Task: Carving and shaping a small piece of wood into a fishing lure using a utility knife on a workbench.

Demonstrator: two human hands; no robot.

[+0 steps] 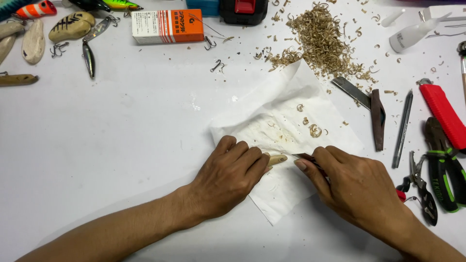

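My left hand (228, 177) presses down on a small pale wooden piece (277, 159), of which only the rounded tip shows past my fingers. My right hand (352, 187) grips a thin knife (305, 157) whose blade tip points at that wooden tip, almost touching it. Both rest on a crumpled white paper sheet (276, 114) with a few curled wood shavings (314, 129) on it.
A pile of shavings (318, 41) lies at the back. A folding knife (371, 109), pencil (403, 128), red cutter (444, 116) and pliers (444, 177) sit at the right. An orange and white box (167, 26), loose treble hooks (217, 65) and fishing lures (70, 26) lie at the back left.
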